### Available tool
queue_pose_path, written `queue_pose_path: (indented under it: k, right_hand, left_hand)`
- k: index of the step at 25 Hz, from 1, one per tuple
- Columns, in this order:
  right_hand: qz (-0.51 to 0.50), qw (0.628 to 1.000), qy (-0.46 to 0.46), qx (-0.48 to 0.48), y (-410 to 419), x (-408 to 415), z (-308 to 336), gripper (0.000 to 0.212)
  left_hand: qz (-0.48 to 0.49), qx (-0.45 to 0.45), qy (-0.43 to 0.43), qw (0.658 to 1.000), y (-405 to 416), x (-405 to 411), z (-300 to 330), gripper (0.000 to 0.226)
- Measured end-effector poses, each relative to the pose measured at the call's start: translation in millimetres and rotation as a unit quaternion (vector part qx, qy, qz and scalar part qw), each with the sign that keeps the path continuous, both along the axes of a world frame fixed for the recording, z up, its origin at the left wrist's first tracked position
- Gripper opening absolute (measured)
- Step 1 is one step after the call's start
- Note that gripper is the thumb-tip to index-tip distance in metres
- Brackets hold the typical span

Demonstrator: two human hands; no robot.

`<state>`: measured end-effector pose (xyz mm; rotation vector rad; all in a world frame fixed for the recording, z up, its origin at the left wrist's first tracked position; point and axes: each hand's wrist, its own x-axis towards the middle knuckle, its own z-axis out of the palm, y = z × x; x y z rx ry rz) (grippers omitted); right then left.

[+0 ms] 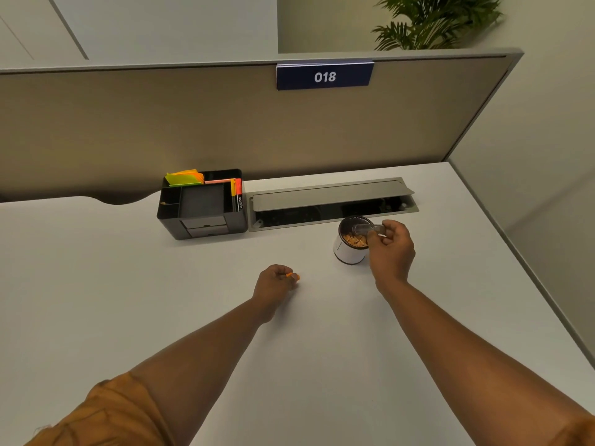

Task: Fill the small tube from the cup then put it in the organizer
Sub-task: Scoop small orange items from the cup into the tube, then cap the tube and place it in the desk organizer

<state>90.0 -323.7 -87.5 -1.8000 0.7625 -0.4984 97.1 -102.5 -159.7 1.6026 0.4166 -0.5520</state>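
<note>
The small tube (368,229), clear and seemingly uncapped, lies almost level over the mouth of the cup (351,240). Its long axis runs left to right, the open end over the cup and the closed end toward the right hand (391,244), which pinches it between thumb and fingertips. The cup is white outside and dark inside, tipped a little toward the camera, and holds small orange-brown pieces in its lower part. It stands near the far edge of the desk (161,317), toward the right side, just in front of the grey cable tray (331,201).

The left hand (275,281) rests on the middle of the desk, well apart from the cup, curled around a small orange thing (293,276), probably the tube's cap. The black organizer (202,204) stands at the far edge, to the left of the cable tray, with sticky notes and pens inside.

In my judgement the open end must dip down into the pieces, so the right hand has to tilt it.
</note>
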Motion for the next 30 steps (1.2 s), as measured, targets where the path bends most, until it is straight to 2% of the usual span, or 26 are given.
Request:
queue_pose_path:
  k: [3, 9, 18, 22, 30]
  right_hand:
    - [0.019, 0.999, -0.005, 0.042, 12, -18, 11, 0.030]
    - [0.150, 0.978, 0.025, 0.144, 58, -58, 14, 0.023]
    - [0.253, 0.929, 0.040, 0.268, 111, -95, 32, 0.023]
    - [0.263, 0.909, 0.043, 0.321, 120, -107, 34, 0.020]
    - [0.281, 0.892, 0.042, 0.352, 119, -117, 41, 0.023]
  left_hand:
    - [0.018, -0.044, 0.025, 0.999, 6, -6, 23, 0.022]
    - [0.038, -0.138, -0.032, 0.989, 29, -35, 82, 0.022]
    - [0.046, -0.102, -0.067, 0.991, 82, -88, 115, 0.021]
    - [0.052, -0.088, -0.083, 0.991, 91, -106, 121, 0.021]
    - [0.061, -0.109, -0.074, 0.989, 95, -118, 126, 0.020]
